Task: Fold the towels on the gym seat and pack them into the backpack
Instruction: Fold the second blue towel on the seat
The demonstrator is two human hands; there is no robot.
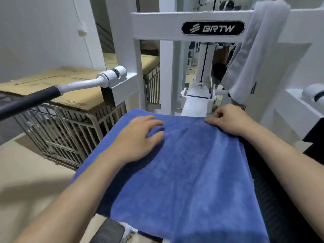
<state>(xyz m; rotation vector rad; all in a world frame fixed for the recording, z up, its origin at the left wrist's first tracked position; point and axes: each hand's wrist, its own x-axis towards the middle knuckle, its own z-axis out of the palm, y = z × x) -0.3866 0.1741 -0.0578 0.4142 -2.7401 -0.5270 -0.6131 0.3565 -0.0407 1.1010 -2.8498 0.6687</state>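
1. While both bare arms reach in from the bottom, a blue towel point(184, 172) lies spread out on the black gym seat point(273, 199). The towel covers most of the seat. Its left side droops over the seat's left edge. A dark strip of the seat shows on the right.
2. The left hand point(138, 137) lies palm down on the left part of the blue towel. Its fingers are loose and a bit spread, and they hold nothing. A little bump of cloth sits between the thumb and the fingers.
3. The right hand point(229, 120) is at the far right corner of the blue towel. Its fingers are curled in, and it pinches the far edge of the cloth.
4. Left of the seat, a white bar point(78, 85) with a black grip sticks out from the machine. Under it a metal cage point(70, 134) stands on the tan floor point(26, 172). A flat cardboard box point(52, 81) lies on top of the cage.
5. Behind the seat stands the white machine frame point(157, 23). A black label point(213, 28) on it says BRTW.
6. A pale grey towel point(254, 50) hangs over the top right of the frame, well apart from the blue towel.
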